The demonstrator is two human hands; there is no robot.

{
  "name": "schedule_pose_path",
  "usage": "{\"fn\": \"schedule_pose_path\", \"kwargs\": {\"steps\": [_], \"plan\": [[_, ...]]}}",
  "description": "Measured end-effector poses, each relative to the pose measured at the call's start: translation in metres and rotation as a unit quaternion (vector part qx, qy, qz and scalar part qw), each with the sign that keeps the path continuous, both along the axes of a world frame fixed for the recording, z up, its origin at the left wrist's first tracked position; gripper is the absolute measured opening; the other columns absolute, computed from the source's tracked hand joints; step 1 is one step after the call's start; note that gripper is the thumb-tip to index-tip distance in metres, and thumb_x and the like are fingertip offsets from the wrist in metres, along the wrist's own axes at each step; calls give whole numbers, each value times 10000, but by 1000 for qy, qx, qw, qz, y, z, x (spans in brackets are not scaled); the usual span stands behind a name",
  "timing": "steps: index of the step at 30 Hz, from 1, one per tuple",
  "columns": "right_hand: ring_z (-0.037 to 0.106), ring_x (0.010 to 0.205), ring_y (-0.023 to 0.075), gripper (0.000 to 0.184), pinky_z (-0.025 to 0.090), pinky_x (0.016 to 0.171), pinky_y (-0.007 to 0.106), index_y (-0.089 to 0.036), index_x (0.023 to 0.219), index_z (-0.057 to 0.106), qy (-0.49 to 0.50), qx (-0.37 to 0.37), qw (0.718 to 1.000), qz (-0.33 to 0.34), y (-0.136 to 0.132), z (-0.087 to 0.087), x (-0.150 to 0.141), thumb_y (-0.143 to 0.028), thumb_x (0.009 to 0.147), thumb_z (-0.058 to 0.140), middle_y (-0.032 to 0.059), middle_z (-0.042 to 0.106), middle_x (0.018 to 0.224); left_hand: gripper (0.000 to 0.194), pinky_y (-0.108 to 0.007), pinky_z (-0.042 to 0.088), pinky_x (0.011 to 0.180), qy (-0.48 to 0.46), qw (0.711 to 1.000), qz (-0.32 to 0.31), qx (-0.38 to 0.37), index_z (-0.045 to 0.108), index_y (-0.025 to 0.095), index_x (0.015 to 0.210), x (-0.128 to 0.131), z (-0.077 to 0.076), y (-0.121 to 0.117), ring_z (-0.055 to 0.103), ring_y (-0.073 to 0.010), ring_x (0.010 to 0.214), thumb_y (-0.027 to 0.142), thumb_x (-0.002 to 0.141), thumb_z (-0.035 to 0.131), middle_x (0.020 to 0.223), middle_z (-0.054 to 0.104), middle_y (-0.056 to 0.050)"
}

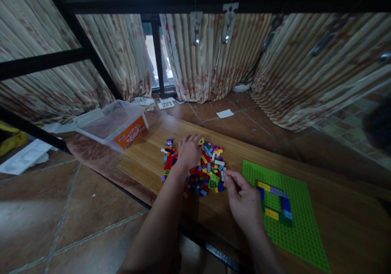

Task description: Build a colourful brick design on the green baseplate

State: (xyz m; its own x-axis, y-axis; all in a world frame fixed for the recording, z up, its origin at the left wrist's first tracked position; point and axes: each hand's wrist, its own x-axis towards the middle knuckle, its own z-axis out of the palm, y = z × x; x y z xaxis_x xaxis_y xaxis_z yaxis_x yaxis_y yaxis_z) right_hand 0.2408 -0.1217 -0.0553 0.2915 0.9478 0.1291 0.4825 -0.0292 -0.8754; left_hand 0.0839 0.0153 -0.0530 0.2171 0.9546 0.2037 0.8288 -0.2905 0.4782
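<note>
- Right hand (242, 199) clamped on a pale brick (223, 175), long axis roughly away;
- left hand (190, 152) over brick pile (209, 167), grip unclear;
- green baseplate (305, 235) rightward, nearer right hand

Bare left hand (190, 151), bare right hand (243, 196), both forearms (160, 217) uncovered

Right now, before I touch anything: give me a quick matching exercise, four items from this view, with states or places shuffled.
Items:
1. left hand
2. right hand
3. baseplate
4. plastic bin

States or places:
A. translucent, with an orange label
B. over the loose brick pile
C. green, with a brick outline on it
D. at the right edge of the pile, pinching a pale brick

Pairs: 1-B, 2-D, 3-C, 4-A
</note>
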Motion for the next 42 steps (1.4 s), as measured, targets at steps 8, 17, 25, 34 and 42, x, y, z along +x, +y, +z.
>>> {"fn": "schedule_pose_path", "kwargs": {"steps": [8, 17, 25, 34, 42], "plan": [[700, 771, 205, 312, 516, 686, 306, -214, 1022, 688, -8, -5, 1000, 9, -7, 1, 4, -434, 906, 499, 55, 752, 883, 378, -481, 392, 962, 56, 998, 19, -4, 676, 216, 1131, 4, 6, -10, 515, -296, 1168, 172, 880, 397, 1256, 651, -69], [697, 766, 196, 318, 515, 693, 297, -220, 1021, 690, -6, -15, 1000, 0, -5, 1, 7, -440, 902, 494, 37, 746, 848, 357, -427, 373, 945, 85, 994, 63, -39, 719, 250, 1016, -4, 19, -16, 574, -268, 1040, 144, 857, 418, 1034, 715, -68], [696, 774, 188, 322, 516, 696, 290, -210, 1021, 690, -8, -8, 1000, 6, -5, 2, 9, -432, 905, 488, 48, 752, 904, 565, -484, 290, 1013, 64, 998, -19, -19, 553, 290, 1332, 3, 3, -6, 484, -274, 1225, 126, 810, 413, 1382, 573, -32], [692, 777, 186, 301, 510, 693, 291, -229, 1025, 687, -21, -13, 1000, 12, -12, 4, 14, -426, 909, 491, 33, 745, 882, 407, -488, 303, 993, 70, 997, 1, -24, 688, 282, 1129, 4, 4, -6, 505, -280, 1156, 165, 817, 453, 1244, 654, -45], [696, 765, 190, 298, 513, 697, 292, -227, 1018, 688, -27, -13, 999, 12, -11, 1, 13, -422, 912, 490, 32, 745, 841, 287, -520, 335, 962, 89, 995, 20, -30, 716, 252, 995, -1, 4, -5, 553, -304, 1078, 181, 803, 515, 1078, 696, -81]]}}
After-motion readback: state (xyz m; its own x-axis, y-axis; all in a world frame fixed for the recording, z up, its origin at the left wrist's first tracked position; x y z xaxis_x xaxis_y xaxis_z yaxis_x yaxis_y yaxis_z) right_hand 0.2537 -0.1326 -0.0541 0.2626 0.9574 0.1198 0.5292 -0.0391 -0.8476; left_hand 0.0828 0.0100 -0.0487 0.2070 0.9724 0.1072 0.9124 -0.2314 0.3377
